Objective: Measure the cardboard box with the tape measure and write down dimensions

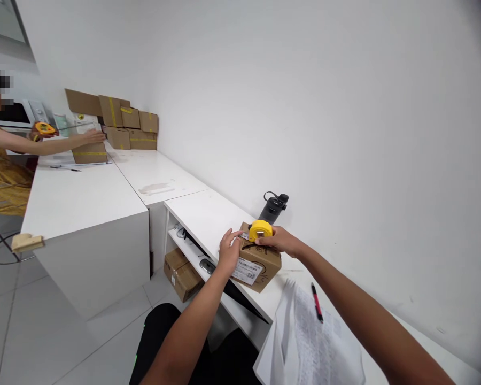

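Note:
A small brown cardboard box (pixel 260 267) with a white shipping label stands on the white desk (pixel 208 211) in front of me. My right hand (pixel 282 240) grips a yellow tape measure (pixel 260 230) held on top of the box. My left hand (pixel 229 248) rests against the box's near left edge, its fingers pinching the short end of the tape beside the measure.
A black water bottle (pixel 274 207) stands behind the box by the wall. Printed papers (pixel 312 342) with a red pen (pixel 317 302) lie to my right. Another box (pixel 182 274) sits on the floor under the desk. At far left, a person measures stacked cardboard boxes (pixel 120 125).

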`<state>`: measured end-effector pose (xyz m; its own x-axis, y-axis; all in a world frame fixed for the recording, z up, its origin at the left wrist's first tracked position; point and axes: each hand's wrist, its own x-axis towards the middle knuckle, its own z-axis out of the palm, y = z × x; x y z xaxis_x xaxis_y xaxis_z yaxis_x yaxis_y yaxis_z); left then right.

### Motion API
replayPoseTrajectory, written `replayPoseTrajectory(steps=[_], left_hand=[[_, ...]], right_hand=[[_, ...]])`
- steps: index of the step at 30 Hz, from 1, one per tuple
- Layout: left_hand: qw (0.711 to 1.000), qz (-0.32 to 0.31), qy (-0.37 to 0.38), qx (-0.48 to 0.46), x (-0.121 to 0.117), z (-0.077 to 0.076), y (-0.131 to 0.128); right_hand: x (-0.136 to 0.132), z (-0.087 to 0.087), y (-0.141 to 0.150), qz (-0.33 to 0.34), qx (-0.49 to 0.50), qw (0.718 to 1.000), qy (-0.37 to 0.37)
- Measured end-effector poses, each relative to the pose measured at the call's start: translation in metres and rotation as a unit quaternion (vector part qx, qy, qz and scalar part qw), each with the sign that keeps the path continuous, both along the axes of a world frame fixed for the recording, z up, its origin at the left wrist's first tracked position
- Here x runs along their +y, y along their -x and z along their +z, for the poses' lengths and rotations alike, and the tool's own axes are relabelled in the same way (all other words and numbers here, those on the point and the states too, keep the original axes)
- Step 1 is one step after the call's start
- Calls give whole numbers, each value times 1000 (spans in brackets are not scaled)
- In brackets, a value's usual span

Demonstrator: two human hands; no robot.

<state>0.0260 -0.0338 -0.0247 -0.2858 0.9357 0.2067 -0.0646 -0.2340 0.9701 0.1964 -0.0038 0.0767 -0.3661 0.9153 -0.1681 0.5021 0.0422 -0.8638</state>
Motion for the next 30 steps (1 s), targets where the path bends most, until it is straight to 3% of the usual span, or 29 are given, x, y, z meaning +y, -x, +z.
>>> replayPoseTrajectory(steps=[5, 10, 19, 30], left_hand=[[1000, -7, -9, -1, 1, -1, -1], [999, -22, -16, -25, 3, 1, -2], [993, -43, -8, -108, 2, 4, -3], [992, -65, 9, -110, -3, 10, -6]], right_hand=[[-13, 0, -54, -29, -61, 998, -4], [-27, -14, -87, -64, 16, 998, 5], [-26, -46, -102, -90, 108, 990, -17], [-26, -49, -105, -96, 111, 989, -36]])
